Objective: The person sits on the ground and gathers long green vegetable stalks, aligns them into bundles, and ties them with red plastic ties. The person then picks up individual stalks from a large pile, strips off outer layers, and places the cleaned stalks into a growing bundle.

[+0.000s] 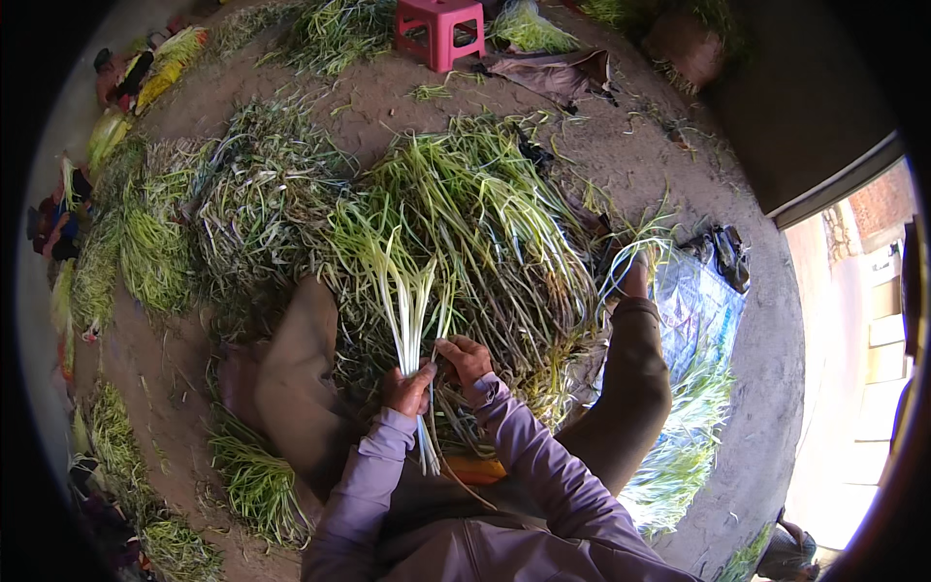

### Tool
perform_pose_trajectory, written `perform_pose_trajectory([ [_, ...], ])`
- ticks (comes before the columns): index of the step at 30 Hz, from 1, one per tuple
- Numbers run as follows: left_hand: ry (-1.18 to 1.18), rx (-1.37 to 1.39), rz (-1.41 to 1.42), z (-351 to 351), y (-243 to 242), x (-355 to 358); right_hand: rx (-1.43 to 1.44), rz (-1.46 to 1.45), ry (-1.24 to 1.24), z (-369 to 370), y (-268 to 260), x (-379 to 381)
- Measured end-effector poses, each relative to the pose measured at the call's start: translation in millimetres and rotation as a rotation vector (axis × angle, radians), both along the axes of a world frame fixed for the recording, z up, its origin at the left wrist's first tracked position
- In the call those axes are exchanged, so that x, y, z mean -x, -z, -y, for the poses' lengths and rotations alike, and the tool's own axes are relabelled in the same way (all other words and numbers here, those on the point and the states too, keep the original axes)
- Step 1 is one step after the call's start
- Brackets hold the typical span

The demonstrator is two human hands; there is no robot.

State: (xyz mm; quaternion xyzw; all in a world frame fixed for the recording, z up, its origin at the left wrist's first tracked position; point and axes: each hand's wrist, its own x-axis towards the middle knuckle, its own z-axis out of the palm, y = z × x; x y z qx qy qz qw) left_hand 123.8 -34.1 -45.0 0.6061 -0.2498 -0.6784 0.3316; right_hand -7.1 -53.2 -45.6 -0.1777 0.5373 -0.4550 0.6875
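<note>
My left hand (409,391) is closed around a small bunch of long stalks (407,320). They look like green garlic or leeks, with pale white stems and yellow-green tops that fan upward. The lower stem ends hang below my fist. Just to the right, my right hand (465,359) pinches a thin green stalk (441,313) beside the bunch. A brownish strip (462,480) trails down from between the hands towards my lap. Ahead of both hands lies a large heap of unsorted stalks (494,240), with green leaves and darker, dirty stems.
Withered leaf waste (269,189) is piled left of the heap. Green bundles lie by my left leg (258,480) and on a printed plastic sack (694,313) at right. A pink plastic stool (440,33) stands beyond. Other people (62,211) sit along the left; a doorway (858,327) opens at right.
</note>
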Motion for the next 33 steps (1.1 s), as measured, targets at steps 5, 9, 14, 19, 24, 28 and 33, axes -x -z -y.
perform_pose_trajectory([
  [5,-0.001,0.038,0.054,2,-10,3,-0.009,0.061,0.086,-12,-1,-2],
  [9,-0.062,0.186,0.133,2,-9,6,0.092,-0.075,0.051,-27,0,-5],
  [14,-0.172,0.312,0.095,-2,22,-2,0.2,-0.276,-0.152,-46,6,-1],
  [19,-0.281,0.302,-0.172,12,-7,-14,0.539,-0.635,-0.522,-65,-15,14],
  [24,-0.346,0.679,-0.195,37,-16,-37,0.807,-0.945,-1.063,-84,32,20],
  [28,-0.275,0.491,0.091,67,-71,-64,0.628,-1.231,-1.441,-134,83,38],
  [33,-0.261,0.625,0.074,93,-120,-83,0.421,-1.086,-1.693,-156,139,53],
])
